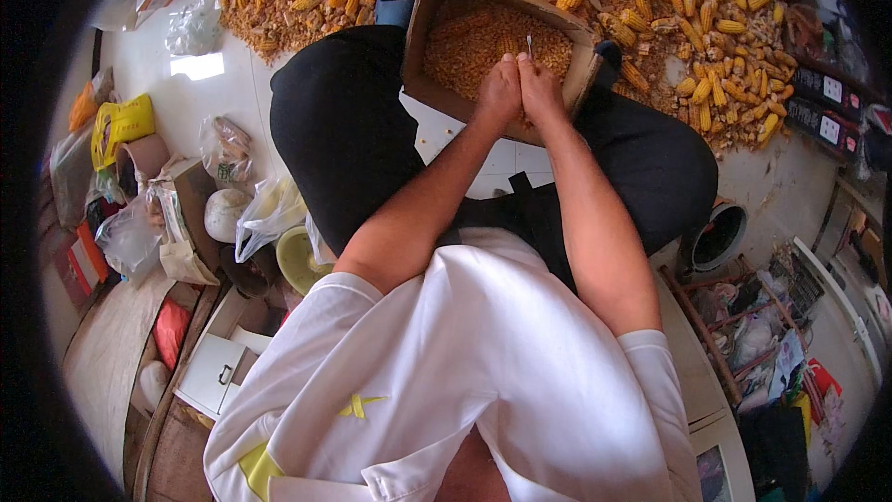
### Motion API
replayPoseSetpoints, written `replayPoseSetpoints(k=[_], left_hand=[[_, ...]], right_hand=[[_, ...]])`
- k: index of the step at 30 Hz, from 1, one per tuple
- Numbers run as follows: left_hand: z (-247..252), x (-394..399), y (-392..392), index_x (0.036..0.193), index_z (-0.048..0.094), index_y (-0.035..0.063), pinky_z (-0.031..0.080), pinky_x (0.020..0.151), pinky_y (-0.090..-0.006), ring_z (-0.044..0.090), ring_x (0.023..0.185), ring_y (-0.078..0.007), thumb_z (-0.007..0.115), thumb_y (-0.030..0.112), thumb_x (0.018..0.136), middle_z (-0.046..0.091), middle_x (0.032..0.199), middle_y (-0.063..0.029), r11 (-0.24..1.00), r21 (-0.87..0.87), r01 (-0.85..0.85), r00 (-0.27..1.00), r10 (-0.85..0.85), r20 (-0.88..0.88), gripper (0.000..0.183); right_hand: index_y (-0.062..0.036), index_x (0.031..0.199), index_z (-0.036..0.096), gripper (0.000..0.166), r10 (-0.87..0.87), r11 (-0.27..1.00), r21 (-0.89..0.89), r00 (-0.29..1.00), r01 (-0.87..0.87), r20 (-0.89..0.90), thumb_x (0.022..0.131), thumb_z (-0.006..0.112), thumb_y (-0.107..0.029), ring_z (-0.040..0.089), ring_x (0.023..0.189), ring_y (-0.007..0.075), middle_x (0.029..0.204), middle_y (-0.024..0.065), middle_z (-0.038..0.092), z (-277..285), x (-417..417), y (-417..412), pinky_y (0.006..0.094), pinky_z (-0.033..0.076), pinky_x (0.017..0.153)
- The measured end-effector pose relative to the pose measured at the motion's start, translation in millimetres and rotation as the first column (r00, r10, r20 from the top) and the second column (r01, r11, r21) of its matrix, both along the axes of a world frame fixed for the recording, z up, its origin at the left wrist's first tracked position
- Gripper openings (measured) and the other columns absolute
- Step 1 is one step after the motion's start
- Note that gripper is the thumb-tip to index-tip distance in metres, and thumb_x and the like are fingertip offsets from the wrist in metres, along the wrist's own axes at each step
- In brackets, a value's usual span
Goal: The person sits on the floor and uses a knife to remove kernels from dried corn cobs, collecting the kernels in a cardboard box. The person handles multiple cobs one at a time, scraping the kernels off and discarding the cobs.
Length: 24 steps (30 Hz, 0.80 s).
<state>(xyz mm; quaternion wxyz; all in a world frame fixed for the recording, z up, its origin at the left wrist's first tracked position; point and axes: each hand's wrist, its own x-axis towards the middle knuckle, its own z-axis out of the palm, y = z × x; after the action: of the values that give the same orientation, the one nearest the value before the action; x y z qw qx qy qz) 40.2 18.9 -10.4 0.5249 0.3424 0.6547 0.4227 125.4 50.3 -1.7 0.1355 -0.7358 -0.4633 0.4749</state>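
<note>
Over a cardboard box (417,42) of loose corn kernels (456,49), my left hand (500,87) and my right hand (541,89) are side by side, thumbs close together. A thin metal tool (529,46) projects from the far side of my right hand, its tip pointing away from me; its kind is unclear. The fingers of my left hand are curled, and whatever lies under them is hidden. Yellow corn on the cob shows just beyond the thumbs, hard to separate from the kernels. The box sits tilted between my lower legs.
A large heap of corn cobs (704,94) and loose kernels spreads beyond the box. Plastic bags (268,213), a green basin (300,258) and a cardboard carton (191,209) stand at left. To the right are a dark round container (718,237) and a cluttered rack (746,321).
</note>
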Motion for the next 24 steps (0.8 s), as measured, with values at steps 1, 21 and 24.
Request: replayPoseSetpoints(k=[1, 21, 24], left_hand=[[-0.8, -0.4, -1.2, 0.091, 0.056, -0.0011, 0.044, 0.071, -0.0359, 0.05, 0.076, -0.0185, 0.03, 0.039, 0.102, 0.055, 0.081, -0.0105, 1.0, 0.019, -0.006, 1.0, 0.007, -0.024, 0.049], [34.6, -18.9, 29.8, 0.102, 0.049, 0.0047, 0.055, 0.075, -0.0425, 0.063, 0.083, -0.0302, 0.023, 0.044, 0.101, 0.061, 0.091, -0.0165, 0.747, -0.533, -0.398, 0.421, 0.665, 0.617, 0.047], [46.6, -19.8, 30.8, 0.1, 0.052, 0.008, 0.053, 0.07, -0.0418, 0.062, 0.079, -0.0263, 0.023, 0.048, 0.1, 0.063, 0.089, -0.0135, 0.791, -0.511, -0.336, 0.552, 0.605, 0.574, 0.049]], right_hand=[[0.0029, 0.094, 0.065, 0.061, 0.009, 1.0, -0.022, 1.0, -0.009, 0.003, 0.092, 0.047, -0.055, 0.062, 0.082, 0.027, 0.083, 0.0186, 0.065, 10.1, -2.7, 0.2, 0.0401, 0.048, 0.074], [0.0019, 0.09, 0.061, 0.042, -0.054, 0.98, 0.157, 0.929, 0.118, -0.366, 0.091, 0.058, -0.04, 0.065, 0.081, 0.0301, 0.086, 0.0191, 0.067, 19.3, -5.4, -21.6, 0.0408, 0.048, 0.071], [0.001, 0.093, 0.063, 0.043, -0.061, 0.997, 0.029, 0.956, 0.072, -0.286, 0.093, 0.054, -0.041, 0.06, 0.079, 0.0213, 0.084, 0.0122, 0.065, 28.5, -2.6, -17.7, 0.0351, 0.047, 0.07]])
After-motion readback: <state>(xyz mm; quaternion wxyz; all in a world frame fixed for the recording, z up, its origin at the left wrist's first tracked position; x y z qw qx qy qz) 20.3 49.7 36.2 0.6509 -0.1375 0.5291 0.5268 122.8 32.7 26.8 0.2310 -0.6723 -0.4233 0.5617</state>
